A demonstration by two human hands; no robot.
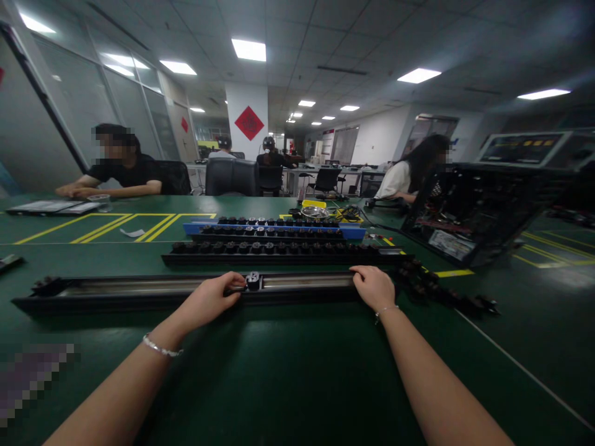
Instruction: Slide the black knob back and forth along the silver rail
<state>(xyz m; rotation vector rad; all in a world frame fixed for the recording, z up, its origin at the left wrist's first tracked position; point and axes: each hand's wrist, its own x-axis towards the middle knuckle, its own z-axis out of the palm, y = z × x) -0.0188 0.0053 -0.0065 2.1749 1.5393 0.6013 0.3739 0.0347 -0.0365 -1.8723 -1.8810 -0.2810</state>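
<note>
A long black rail (153,298) with a metal-lined channel lies across the green table in front of me. In the channel sits a small black block with a round, light-marked top (252,280). My left hand (216,298) has its fingers and thumb curled at the left side of this block; the exact contact of the fingertips is partly hidden. Toward the rail's right end, my right hand (375,287) grips its edge, fingers bent over the far side. At the rail's left end are a few more dark blocks (46,285).
Behind lie another black rail full of round-topped blocks (279,251) and a blue rail (351,231). Loose dark blocks (434,288) trail rightward. An opened computer case (450,214) stands at right. A person (123,164) sits across at left, another person (406,173) at right.
</note>
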